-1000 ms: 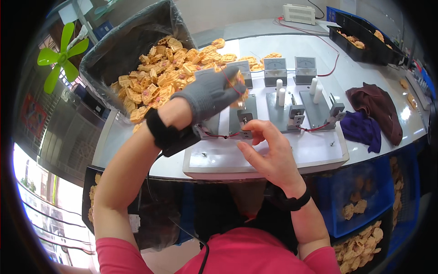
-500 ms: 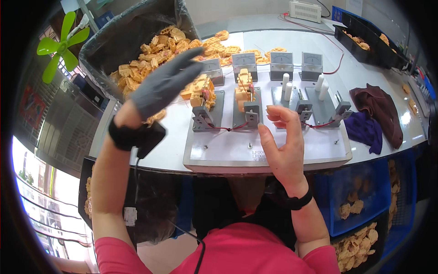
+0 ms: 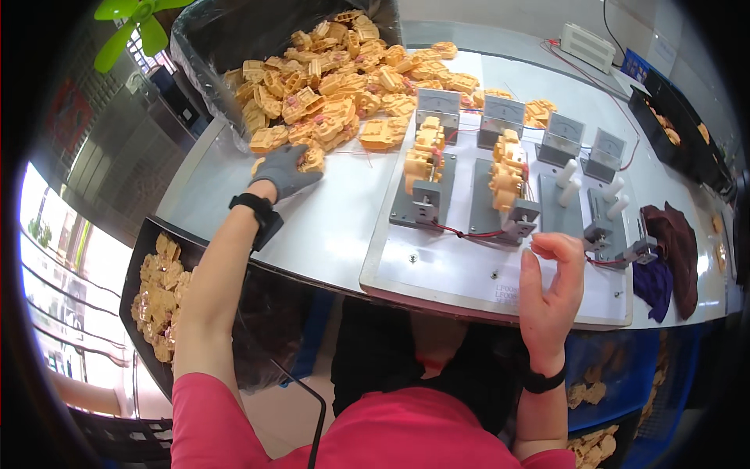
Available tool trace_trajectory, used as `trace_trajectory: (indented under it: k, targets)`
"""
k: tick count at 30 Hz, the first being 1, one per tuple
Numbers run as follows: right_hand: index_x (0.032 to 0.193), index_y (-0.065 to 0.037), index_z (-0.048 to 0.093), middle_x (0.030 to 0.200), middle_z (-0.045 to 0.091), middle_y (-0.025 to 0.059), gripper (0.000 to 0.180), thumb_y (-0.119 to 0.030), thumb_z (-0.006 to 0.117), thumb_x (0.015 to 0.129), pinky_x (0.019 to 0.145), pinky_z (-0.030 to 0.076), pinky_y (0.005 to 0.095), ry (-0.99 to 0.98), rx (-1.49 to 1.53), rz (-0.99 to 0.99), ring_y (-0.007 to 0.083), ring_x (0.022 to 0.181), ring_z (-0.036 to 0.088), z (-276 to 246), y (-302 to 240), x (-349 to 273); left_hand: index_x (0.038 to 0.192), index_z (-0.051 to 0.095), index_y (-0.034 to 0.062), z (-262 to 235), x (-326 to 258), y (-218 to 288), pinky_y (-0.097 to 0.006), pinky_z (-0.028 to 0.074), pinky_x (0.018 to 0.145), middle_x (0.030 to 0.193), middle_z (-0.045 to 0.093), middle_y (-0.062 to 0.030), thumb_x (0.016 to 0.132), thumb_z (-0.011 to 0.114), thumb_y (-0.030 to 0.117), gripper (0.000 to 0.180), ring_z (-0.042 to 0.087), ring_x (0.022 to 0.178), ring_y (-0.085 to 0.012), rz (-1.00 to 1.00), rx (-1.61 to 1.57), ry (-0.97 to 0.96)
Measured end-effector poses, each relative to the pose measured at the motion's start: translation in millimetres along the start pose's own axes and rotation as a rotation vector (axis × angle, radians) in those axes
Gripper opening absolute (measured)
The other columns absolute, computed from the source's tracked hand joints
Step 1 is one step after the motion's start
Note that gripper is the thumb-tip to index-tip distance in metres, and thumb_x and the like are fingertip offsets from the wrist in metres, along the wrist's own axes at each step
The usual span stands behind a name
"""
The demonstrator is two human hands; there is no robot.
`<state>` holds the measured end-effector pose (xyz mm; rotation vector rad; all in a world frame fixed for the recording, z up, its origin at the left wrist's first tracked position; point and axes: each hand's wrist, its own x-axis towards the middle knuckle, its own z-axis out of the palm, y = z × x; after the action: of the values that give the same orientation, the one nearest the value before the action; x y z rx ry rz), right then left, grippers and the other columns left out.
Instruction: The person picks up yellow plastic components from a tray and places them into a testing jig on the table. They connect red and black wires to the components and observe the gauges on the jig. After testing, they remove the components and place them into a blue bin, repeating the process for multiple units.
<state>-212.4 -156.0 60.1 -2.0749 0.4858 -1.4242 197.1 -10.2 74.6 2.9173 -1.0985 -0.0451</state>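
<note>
Apparently halfway: two of four stands on the board bear parts, its right pair none. Left of it, the gloved left hand spreads round another part, grip unclear; the right hand, empty, half-curled, hovers over the board's front.

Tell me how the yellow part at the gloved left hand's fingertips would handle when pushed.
The yellow part looks like moulded plastic, so probably stiff and fairly light. Its uneven visible edges suggest it would slide rather than roll.
</note>
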Motion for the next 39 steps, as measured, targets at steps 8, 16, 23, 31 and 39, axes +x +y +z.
trace_trajectory:
  k: [8,16,23,31,39]
  targets:
    - [0.105,-0.001,0.059,0.101,0.062,0.0114,0.022,0.003,0.065,0.085,0.084,0.047,0.0339,-0.01,-0.028,0.016,0.0245,0.092,0.059,0,-1,-3,0.144,0.045,0.0091,3,-33,33,-0.042,0.038,0.111,0.142,0.047,-0.0233,0.075,0.073,0.06,0.091,0.048,0.13,-0.0383,0.131,-0.126,-0.042]
    - [0.105,-0.001,0.059,0.101,0.061,0.0112,0.021,0.005,0.063,0.086,0.087,0.046,0.0342,-0.039,-0.068,-0.075,0.0254,0.094,0.058,0,-5,-1,0.149,0.038,0.0097,20,-23,57,-0.043,0.044,0.106,0.142,0.045,-0.0258,0.07,0.074,0.059,0.1,0.051,0.128,-0.0392,0.007,-0.18,-0.011]
    - [0.109,-0.001,0.054,0.109,0.055,0.0107,0.019,0.007,0.055,0.092,0.097,0.042,0.0313,0.143,0.306,0.041,0.0196,0.102,0.054,-28,5,-9,0.142,0.046,0.0073,34,-39,29,-0.039,0.049,0.1,0.126,0.06,-0.0147,0.084,0.071,0.037,0.069,0.059,0.118,-0.0264,0.088,-0.803,0.014]
    - [0.128,-0.002,0.051,0.109,0.053,0.0043,0.03,-0.004,0.057,0.098,0.092,0.042,0.0266,0.224,0.078,0.276,0.0116,0.099,0.05,-71,31,-4,0.131,0.055,0.0059,-20,-117,37,-0.037,0.055,0.091,0.119,0.065,-0.0095,0.096,0.062,0.02,0.038,0.065,0.108,-0.0222,0.035,-2.035,-0.377]
    - [0.13,-0.006,0.051,0.107,0.055,0.0035,0.035,-0.005,0.061,0.095,0.088,0.044,0.0265,0.151,0.137,0.28,0.0107,0.094,0.052,-66,34,-5,0.119,0.062,0.0037,-64,-133,83,-0.03,0.055,0.078,0.097,0.073,-0.0054,0.086,0.074,0.001,0.035,0.069,0.091,-0.0159,0.688,-0.852,0.179]
